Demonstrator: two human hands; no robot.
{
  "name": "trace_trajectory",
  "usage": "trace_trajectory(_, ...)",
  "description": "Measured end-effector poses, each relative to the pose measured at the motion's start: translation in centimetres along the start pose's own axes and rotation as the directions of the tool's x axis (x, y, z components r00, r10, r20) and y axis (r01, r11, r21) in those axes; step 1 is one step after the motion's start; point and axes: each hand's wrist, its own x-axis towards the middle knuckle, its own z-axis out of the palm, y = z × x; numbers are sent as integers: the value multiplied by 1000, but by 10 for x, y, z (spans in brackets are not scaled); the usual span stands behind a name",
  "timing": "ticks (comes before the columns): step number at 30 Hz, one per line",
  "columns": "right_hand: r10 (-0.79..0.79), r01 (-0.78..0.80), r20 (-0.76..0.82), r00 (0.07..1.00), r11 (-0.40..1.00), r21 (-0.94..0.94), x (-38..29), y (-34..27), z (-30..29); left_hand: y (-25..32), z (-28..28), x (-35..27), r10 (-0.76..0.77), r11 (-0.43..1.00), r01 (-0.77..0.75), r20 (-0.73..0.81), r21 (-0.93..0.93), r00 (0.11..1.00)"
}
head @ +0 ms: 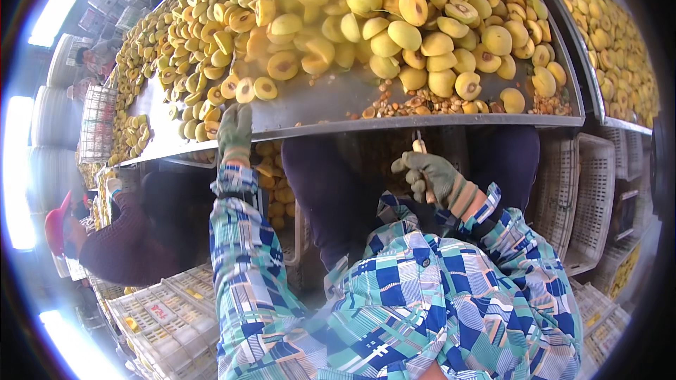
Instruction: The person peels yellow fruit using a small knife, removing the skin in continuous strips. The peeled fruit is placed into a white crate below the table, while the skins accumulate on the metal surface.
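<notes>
My left hand (235, 129), in a grey-green work glove, reaches over the rim of a metal table (338, 127), its fingertips close to some halved yellow fruits (245, 89). Whether it holds anything is hidden under the glove. My right hand (430, 175), gloved the same way, is below the table's edge with its fingers curled round a small tool with a light wooden handle (419, 146); a thin metal end points towards the table. A heap of halved fruits with brown centres covers much of the table. Pits and scraps (422, 105) lie along its near edge.
Another fruit-laden metal table (607, 42) stands at the right. White plastic crates (594, 200) are below it, with stacked crates (163, 316) at the lower left. A crate of fruit (277, 195) sits under the table. A co-worker in a red cap (58, 224) is at the left.
</notes>
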Motion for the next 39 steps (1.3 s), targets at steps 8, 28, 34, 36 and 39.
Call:
trace_trajectory(8, -240, 232, 33, 970, 879, -417, -16, 19, 14, 26, 76, 68, -99, 974, 86, 51, 210, 994)
trace_trajectory(28, -561, 538, 68, 825, 743, -399, -47, 5, 34, 218, 104, -193, 369, 0, 615, 572, -788, 733)
trace_trajectory(34, -727, 616, 178, 663, 394, -682, -50, 14, 11, 222, 105, -201, 255, 217, 355, 403, -910, 879)
trace_trajectory(36, -770, 672, 302, 562, 212, -709, -50, 15, 6, 224, 103, -205, 264, 300, 288, 369, -909, 891)
trace_trajectory(39, -767, 565, 421, 485, -93, -820, -53, 15, -1, 227, 101, -208, 279, 424, 186, 323, -887, 904)
